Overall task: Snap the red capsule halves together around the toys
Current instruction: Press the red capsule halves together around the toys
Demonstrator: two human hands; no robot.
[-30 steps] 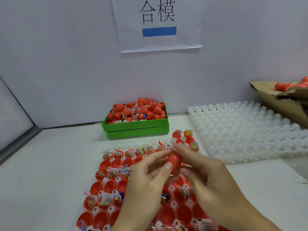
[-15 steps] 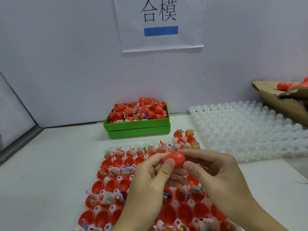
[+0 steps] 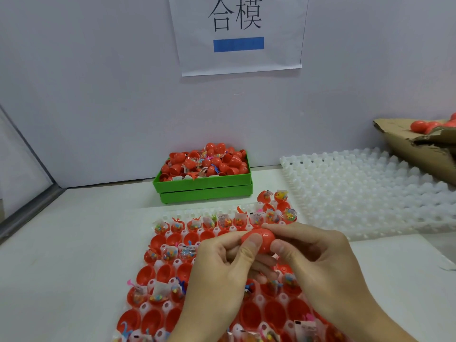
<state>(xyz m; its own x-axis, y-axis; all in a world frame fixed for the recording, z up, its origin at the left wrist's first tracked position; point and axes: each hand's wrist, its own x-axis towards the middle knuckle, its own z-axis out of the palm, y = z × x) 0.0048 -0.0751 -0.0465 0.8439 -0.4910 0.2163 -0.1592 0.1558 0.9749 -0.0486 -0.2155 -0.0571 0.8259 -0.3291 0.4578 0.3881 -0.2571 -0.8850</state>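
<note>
Red plastic forms the capsule (image 3: 259, 239), which is held above the near white cell tray (image 3: 170, 307) at the centre of the view. Left hand (image 3: 222, 275) grips the capsule with its thumb pressed on the near face and its fingers curled behind. Right hand (image 3: 318, 262) pinches the capsule's right end between thumb and forefinger. A seam line runs across the capsule; whether the halves are fully seated cannot be told. The near tray lies on the white table (image 3: 74, 267) and carries open red capsule halves (image 3: 148, 272), some bare and some loaded with small bagged toys (image 3: 170, 253). Behind the tray, near the wall, stands a green bin (image 3: 202, 186) heaped with red halves and toy bags. A second white cell tray (image 3: 370, 193) lies to the right, holding nothing in its visible cells. At the far right, a torn cardboard box (image 3: 417, 149) contains closed red capsules (image 3: 419, 125). A paper sign (image 3: 239, 33) with black characters and a blue bar hangs on the wall.
</note>
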